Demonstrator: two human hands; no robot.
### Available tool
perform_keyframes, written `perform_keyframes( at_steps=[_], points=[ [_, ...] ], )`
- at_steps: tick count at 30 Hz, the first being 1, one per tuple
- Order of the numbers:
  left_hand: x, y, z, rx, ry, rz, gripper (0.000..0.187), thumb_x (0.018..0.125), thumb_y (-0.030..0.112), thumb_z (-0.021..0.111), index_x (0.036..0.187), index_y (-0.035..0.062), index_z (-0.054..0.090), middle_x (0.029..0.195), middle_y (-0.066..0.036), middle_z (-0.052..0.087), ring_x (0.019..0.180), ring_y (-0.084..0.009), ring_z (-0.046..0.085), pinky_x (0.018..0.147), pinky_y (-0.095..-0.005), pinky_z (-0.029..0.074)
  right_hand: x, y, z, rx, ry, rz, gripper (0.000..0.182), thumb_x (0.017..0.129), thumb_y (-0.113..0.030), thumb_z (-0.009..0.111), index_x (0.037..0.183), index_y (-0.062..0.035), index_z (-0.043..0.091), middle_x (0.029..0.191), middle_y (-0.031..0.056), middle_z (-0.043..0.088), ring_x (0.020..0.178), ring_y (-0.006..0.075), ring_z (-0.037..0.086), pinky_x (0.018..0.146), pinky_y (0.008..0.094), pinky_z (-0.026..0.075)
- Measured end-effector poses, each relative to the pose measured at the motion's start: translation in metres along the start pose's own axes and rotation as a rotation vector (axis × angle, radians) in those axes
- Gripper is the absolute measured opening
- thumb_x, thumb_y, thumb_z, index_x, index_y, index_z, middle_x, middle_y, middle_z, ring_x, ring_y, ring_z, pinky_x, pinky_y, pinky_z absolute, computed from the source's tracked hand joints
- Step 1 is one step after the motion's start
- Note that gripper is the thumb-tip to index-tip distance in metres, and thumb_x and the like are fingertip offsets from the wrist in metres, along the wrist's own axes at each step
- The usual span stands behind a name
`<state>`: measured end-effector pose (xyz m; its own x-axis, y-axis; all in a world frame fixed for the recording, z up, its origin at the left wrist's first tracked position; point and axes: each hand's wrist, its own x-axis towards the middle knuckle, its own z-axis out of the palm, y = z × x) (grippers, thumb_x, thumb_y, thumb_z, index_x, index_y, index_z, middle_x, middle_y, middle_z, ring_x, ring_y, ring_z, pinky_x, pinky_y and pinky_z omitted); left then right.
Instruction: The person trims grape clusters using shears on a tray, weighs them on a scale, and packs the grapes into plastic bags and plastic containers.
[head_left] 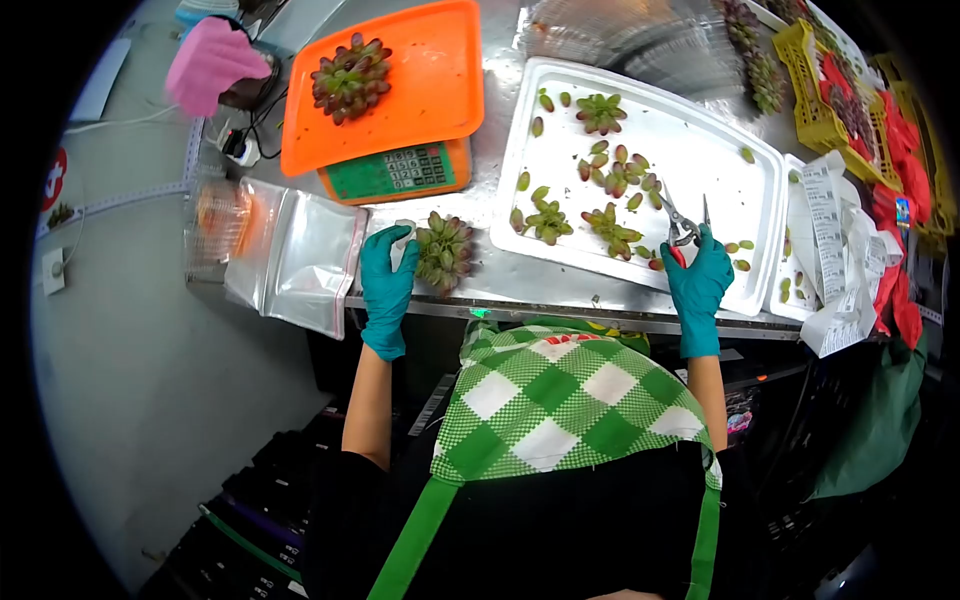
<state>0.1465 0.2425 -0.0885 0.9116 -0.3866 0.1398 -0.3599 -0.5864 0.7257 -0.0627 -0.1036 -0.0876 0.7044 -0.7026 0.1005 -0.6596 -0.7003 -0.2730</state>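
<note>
My left hand (pixel 387 290), in a teal glove, is beside a green and purple-red succulent rosette (pixel 446 252) near the table's front edge. Its thumb and forefinger are parted, with a gap facing the plant. In my right hand (pixel 702 290), also gloved, is a pair of pruning shears (pixel 684 230) with red on the handle and blades spread apart. The shears are over the right part of a white tray (pixel 720 185). Several small succulent rosettes (pixel 613 230) and loose leaves (pixel 742 265) lie in that tray.
An orange scale (pixel 398 172) carries an orange tray (pixel 430 80) with a large succulent (pixel 351 78). Clear plastic bags (pixel 310 255) lie at the left. To the right are printed paper strips (pixel 845 270) and a yellow crate (pixel 800 60). A pink cloth (pixel 212 65) is at the upper left.
</note>
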Motion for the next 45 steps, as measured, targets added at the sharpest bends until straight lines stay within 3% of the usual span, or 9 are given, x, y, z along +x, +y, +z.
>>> perform_keyframes(
  at_steps=[3, 6, 11, 17, 20, 23, 29, 38, 45],
  points=[
    [-0.016, -0.013, 0.006, -0.09, 0.036, -0.191, 0.038, 0.075, 0.008, 0.062, 0.111, 0.0086, 0.05, 0.102, -0.005, 0.05, 0.091, -0.0176, 0.048, 0.078, -0.0291, 0.04, 0.0, -0.04, -0.015, 0.322, -0.059, -0.198, 0.057, 0.066, -0.03, 0.072, 0.11, -0.0016, 0.05, 0.087, 0.0133, 0.056, 0.08, 0.0256, 0.055, 0.068, 0.0364, 0.044],
    [-0.025, -0.022, 0.01, -0.303, -0.031, -0.407, 0.046, 0.078, 0.01, 0.059, 0.12, 0.0078, 0.042, 0.111, -0.008, 0.045, 0.094, -0.0181, 0.046, 0.08, -0.0276, 0.041, -0.005, -0.098, -0.027, 0.653, -0.571, -0.13, 0.052, 0.067, -0.032, 0.069, 0.106, -0.0024, 0.053, 0.087, 0.0124, 0.059, 0.079, 0.024, 0.058, 0.07, 0.0343, 0.046],
    [-0.027, -0.034, 0.019, -0.639, -0.105, -0.549, 0.049, 0.078, 0.01, 0.059, 0.122, 0.0021, 0.038, 0.114, -0.009, 0.044, 0.096, -0.016, 0.047, 0.081, -0.0264, 0.042, -0.003, -0.167, -0.029, 0.354, -1.05, -0.296, 0.056, 0.069, -0.05, 0.058, 0.097, -0.0015, 0.057, 0.086, 0.0177, 0.06, 0.08, 0.0292, 0.059, 0.07, 0.0357, 0.045],
    [-0.019, -0.019, 0.008, -0.875, -0.23, -0.613, 0.054, 0.074, 0.004, 0.062, 0.122, 0.0001, 0.038, 0.11, -0.009, 0.049, 0.097, -0.0169, 0.05, 0.082, -0.0265, 0.044, 0.008, -0.201, -0.018, 0.32, -1.418, -0.186, 0.057, 0.073, -0.055, 0.053, 0.094, -0.0024, 0.059, 0.073, 0.0121, 0.062, 0.072, 0.0253, 0.06, 0.068, 0.0352, 0.045],
    [-0.021, -0.034, 0.016, -0.844, -0.228, -0.596, 0.053, 0.072, 0.003, 0.064, 0.119, -0.0016, 0.039, 0.106, -0.01, 0.051, 0.094, -0.0168, 0.053, 0.079, -0.0259, 0.046, 0.012, -0.204, -0.005, 0.121, -1.325, -0.371, 0.057, 0.074, -0.057, 0.051, 0.089, -0.0029, 0.06, 0.067, 0.0086, 0.061, 0.068, 0.0231, 0.06, 0.067, 0.0338, 0.045],
    [-0.02, -0.039, 0.02, -0.815, -0.231, -0.581, 0.05, 0.071, 0.005, 0.066, 0.114, -0.003, 0.042, 0.102, -0.011, 0.053, 0.088, -0.0153, 0.054, 0.075, -0.025, 0.047, 0.014, -0.203, 0.0, 0.134, -1.333, -0.36, 0.058, 0.076, -0.057, 0.048, 0.077, -0.0003, 0.061, 0.069, 0.0179, 0.059, 0.068, 0.0306, 0.059, 0.067, 0.0398, 0.045],
    [-0.022, -0.032, 0.027, -0.764, -0.19, -0.506, 0.046, 0.07, 0.007, 0.068, 0.107, -0.0024, 0.042, 0.096, -0.01, 0.053, 0.081, -0.0131, 0.055, 0.07, -0.0246, 0.048, 0.022, -0.208, -0.005, 0.055, -1.378, -0.38, 0.059, 0.075, -0.06, 0.046, 0.085, -0.004, 0.061, 0.065, 0.0086, 0.062, 0.065, 0.0237, 0.06, 0.065, 0.0352, 0.046],
    [-0.027, -0.042, 0.04, -0.835, -0.166, -0.421, 0.041, 0.072, 0.007, 0.067, 0.105, 0.0019, 0.042, 0.097, -0.009, 0.054, 0.084, -0.0127, 0.055, 0.071, -0.0241, 0.048, 0.021, -0.199, -0.005, -0.065, -1.259, -0.566, 0.065, 0.076, -0.063, 0.042, 0.086, -0.0011, 0.059, 0.075, 0.0196, 0.06, 0.073, 0.035, 0.058, 0.068, 0.0412, 0.045],
    [-0.021, -0.031, 0.027, -0.677, -0.21, -0.426, 0.038, 0.073, 0.009, 0.067, 0.102, 0.0024, 0.044, 0.089, -0.007, 0.057, 0.077, -0.011, 0.056, 0.067, -0.023, 0.048, 0.016, -0.198, -0.012, -0.156, -1.044, -0.703, 0.05, 0.076, -0.051, 0.049, 0.076, -0.0028, 0.061, 0.071, 0.0141, 0.061, 0.065, 0.0295, 0.06, 0.061, 0.039, 0.046]
  ],
)
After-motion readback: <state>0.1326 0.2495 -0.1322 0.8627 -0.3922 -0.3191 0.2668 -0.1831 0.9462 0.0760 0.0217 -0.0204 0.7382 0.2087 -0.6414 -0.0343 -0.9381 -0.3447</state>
